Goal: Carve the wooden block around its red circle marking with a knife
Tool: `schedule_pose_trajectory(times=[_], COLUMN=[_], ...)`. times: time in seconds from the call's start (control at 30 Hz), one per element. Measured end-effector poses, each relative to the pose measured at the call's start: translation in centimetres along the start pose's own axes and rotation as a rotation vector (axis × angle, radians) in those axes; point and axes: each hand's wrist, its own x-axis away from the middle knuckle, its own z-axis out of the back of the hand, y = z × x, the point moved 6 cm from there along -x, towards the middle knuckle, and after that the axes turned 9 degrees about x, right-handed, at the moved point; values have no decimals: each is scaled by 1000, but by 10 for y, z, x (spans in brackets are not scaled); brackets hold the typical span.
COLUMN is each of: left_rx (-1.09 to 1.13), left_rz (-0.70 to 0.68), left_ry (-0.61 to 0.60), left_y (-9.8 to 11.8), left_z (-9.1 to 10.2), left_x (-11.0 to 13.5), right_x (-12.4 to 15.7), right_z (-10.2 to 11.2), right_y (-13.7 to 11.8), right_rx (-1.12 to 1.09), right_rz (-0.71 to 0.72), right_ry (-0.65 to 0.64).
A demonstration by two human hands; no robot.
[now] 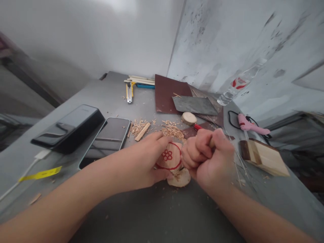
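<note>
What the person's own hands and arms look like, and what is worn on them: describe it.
The left hand and right hand are both ungloved. No ring shows on the visible parts of the fingers. The left forearm and right forearm are bare, with no sleeve, watch, bracelet or cable in view; the upper arms are out of frame.

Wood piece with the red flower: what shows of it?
The wood piece is pale, with a red flower inside a curved red outline facing the camera. The left hand grips its left side; the right hand is by its right edge, contact unclear. It overlaps a round slice; whether it rests there is hidden.
</note>
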Motion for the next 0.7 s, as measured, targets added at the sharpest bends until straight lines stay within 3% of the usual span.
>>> schedule_pose_trajectory(times=[0.13, 0.23, 0.33, 0.47, 0.53, 0.6, 0.7], left_rx=[20, 77, 76, -20, -35, -32, -15], left_rz=[-45, -71, -57, 10, 22, 18, -6], left_ry=[-33, -32, -31, -19, -12, -10, -24], left_y=[0, 1, 0, -4, -4, -4, -2], left_z=[1, 2, 0, -1, -1, -1, -1], left_x=[-2, -3, -3, -2, -1, -1, -1], right_x=[-10, -13, -12, 4, 13, 14, 4], right_z=[-5, -11, -14, -1, 4, 5, -1], right_y=[10, 13, 11, 2, -2, -2, 4], right_rx=[-94, -126, -70, 17, 47, 58, -30], right_rz=[-77, -80, -46, 70, 131, 142, 65], right_ry=[-296, -426, -359, 23, 147, 133, -108])
